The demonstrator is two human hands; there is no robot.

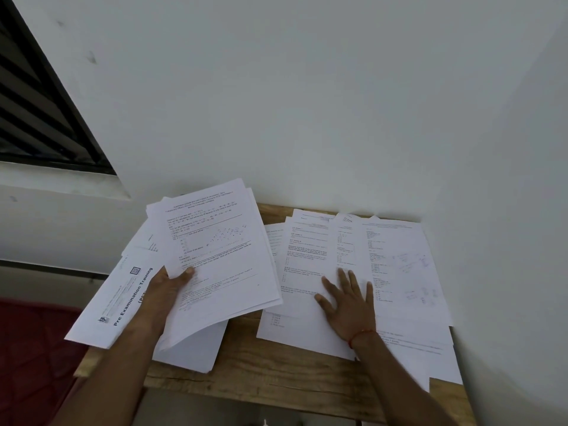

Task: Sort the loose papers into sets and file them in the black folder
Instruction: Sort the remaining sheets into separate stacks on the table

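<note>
The left hand [167, 292] grips a sheaf of printed sheets [221, 250], thumb clamped on its near-left corner. It holds the sheaf tilted above the left half of the wooden table [261, 376], over a white stack [190, 355] and next to a "Pre Examination Training" booklet [121, 305] that overhangs the table's left edge. The right hand [349, 304] lies flat, fingers straight and spread, on the loose papers [396, 265] fanned across the right half, their far and right edges close against the wall [338, 118]. Bare wood shows only along the front and in a narrow gap between the piles.
</note>
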